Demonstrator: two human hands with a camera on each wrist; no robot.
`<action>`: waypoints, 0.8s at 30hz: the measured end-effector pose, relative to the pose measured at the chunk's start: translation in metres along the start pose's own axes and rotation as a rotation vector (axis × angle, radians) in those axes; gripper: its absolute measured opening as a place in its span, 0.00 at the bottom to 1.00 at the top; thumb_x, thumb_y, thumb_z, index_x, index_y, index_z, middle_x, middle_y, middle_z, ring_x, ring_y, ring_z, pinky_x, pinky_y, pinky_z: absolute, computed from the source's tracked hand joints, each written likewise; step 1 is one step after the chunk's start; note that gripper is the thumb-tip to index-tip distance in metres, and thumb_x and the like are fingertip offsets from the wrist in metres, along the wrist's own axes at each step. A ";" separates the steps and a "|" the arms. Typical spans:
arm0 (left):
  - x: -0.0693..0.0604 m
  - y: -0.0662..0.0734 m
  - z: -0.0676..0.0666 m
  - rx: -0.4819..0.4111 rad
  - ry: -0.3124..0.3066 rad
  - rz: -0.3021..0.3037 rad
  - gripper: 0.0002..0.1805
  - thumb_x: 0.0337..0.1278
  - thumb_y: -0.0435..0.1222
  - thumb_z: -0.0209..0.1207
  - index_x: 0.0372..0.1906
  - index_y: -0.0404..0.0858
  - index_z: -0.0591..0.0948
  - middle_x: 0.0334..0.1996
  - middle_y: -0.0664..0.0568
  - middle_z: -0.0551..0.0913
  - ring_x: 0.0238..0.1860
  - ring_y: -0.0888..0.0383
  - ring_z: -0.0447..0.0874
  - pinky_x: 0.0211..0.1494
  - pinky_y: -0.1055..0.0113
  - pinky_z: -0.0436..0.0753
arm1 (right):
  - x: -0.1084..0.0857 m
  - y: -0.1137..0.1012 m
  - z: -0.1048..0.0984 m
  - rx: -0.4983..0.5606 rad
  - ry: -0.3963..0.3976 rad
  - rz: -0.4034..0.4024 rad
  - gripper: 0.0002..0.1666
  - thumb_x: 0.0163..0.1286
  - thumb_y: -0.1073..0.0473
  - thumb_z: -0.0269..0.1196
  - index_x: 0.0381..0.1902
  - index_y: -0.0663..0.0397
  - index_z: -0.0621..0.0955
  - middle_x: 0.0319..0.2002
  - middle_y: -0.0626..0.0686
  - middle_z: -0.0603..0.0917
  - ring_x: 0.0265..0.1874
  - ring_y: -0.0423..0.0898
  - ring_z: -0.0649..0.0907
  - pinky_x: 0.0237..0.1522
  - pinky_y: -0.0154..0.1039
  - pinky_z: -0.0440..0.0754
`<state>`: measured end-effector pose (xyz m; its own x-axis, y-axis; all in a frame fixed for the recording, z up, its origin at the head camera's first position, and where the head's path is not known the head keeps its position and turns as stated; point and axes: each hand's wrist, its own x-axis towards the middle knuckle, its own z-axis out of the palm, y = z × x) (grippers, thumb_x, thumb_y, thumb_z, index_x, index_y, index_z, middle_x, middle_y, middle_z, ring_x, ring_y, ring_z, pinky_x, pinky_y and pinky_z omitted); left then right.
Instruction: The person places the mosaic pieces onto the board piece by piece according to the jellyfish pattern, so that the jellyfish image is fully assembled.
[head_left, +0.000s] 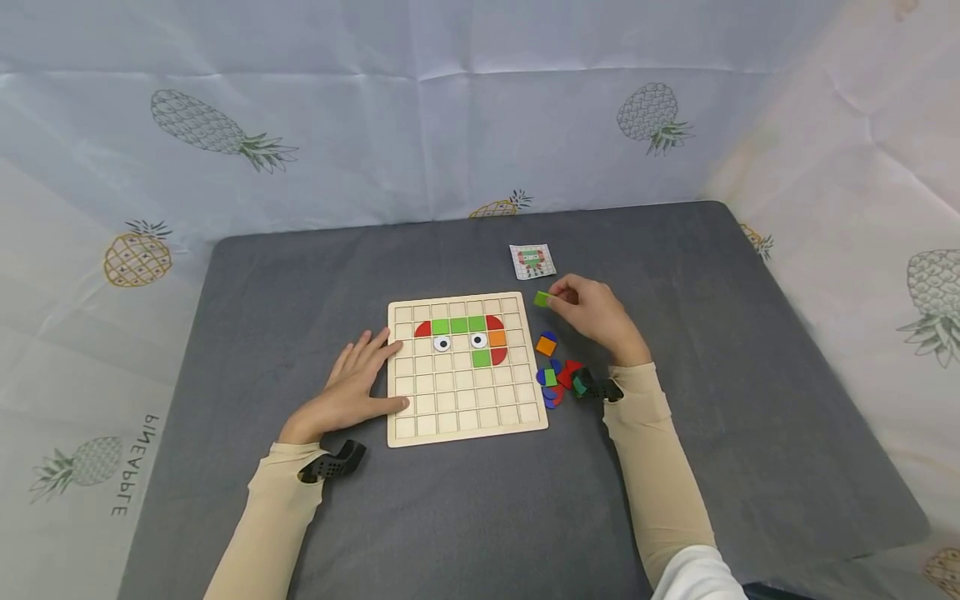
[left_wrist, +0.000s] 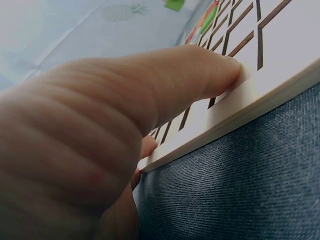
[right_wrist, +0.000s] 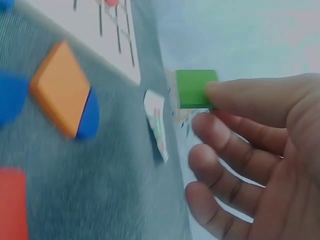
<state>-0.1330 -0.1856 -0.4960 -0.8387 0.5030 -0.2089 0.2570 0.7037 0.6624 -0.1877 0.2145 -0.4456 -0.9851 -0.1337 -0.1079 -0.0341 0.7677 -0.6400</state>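
Observation:
A pale wooden grid board lies on the grey table. Set in its upper cells are green squares, red quarter-round pieces, an orange square and two round eye pieces. My left hand rests at the board's left edge, thumb and a fingertip touching the wood, fingers spread. Between thumb and fingers, my right hand pinches a green square tile, held above the table just past the board's upper right corner. The left wrist view shows the left thumb lying on the board's rim.
A small picture card with a grid figure lies behind the board, slightly bent. Right of the board sit an orange square overlapping a blue piece, and a loose pile of red, blue and green pieces. A patterned cloth hangs behind the table.

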 end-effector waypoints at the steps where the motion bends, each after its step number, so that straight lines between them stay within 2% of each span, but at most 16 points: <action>1: 0.000 0.000 0.000 0.000 0.000 0.000 0.51 0.59 0.52 0.67 0.81 0.45 0.54 0.84 0.46 0.39 0.83 0.41 0.27 0.82 0.40 0.30 | 0.000 -0.002 0.000 0.018 0.007 -0.013 0.15 0.76 0.51 0.61 0.51 0.55 0.81 0.43 0.57 0.85 0.37 0.51 0.79 0.40 0.41 0.79; 4: 0.000 0.000 0.000 0.003 0.003 0.001 0.51 0.58 0.52 0.67 0.81 0.44 0.55 0.84 0.46 0.39 0.83 0.41 0.28 0.82 0.40 0.30 | -0.001 -0.011 0.002 0.073 0.031 -0.045 0.14 0.76 0.53 0.61 0.51 0.56 0.81 0.43 0.56 0.84 0.39 0.52 0.79 0.41 0.42 0.78; 10: 0.001 0.000 0.000 0.007 0.005 0.000 0.51 0.58 0.51 0.67 0.81 0.44 0.55 0.84 0.46 0.40 0.83 0.41 0.28 0.82 0.40 0.30 | -0.002 -0.024 0.013 0.165 0.080 -0.083 0.12 0.75 0.56 0.62 0.51 0.57 0.81 0.47 0.58 0.86 0.47 0.54 0.83 0.47 0.49 0.83; 16: 0.002 -0.001 0.001 0.014 0.001 -0.002 0.51 0.58 0.52 0.67 0.81 0.45 0.55 0.84 0.46 0.40 0.83 0.41 0.28 0.82 0.40 0.31 | -0.002 -0.036 0.025 0.236 0.098 -0.102 0.11 0.75 0.56 0.63 0.50 0.54 0.82 0.47 0.56 0.86 0.45 0.52 0.84 0.46 0.49 0.84; 20: 0.002 -0.001 0.001 0.014 0.003 -0.001 0.51 0.57 0.52 0.67 0.81 0.44 0.55 0.84 0.46 0.40 0.83 0.41 0.28 0.82 0.41 0.31 | -0.002 -0.044 0.034 0.279 0.089 -0.127 0.10 0.75 0.57 0.62 0.51 0.54 0.82 0.45 0.55 0.86 0.43 0.52 0.84 0.45 0.45 0.83; 24: 0.001 -0.001 0.001 0.016 0.004 0.000 0.51 0.57 0.51 0.67 0.81 0.44 0.55 0.84 0.46 0.40 0.83 0.41 0.29 0.82 0.41 0.31 | -0.003 -0.051 0.044 0.298 0.048 -0.142 0.10 0.75 0.58 0.62 0.50 0.53 0.83 0.44 0.54 0.87 0.42 0.52 0.85 0.43 0.43 0.82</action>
<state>-0.1339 -0.1854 -0.4974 -0.8403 0.5014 -0.2061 0.2651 0.7117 0.6506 -0.1757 0.1482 -0.4462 -0.9812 -0.1906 0.0296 -0.1275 0.5254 -0.8413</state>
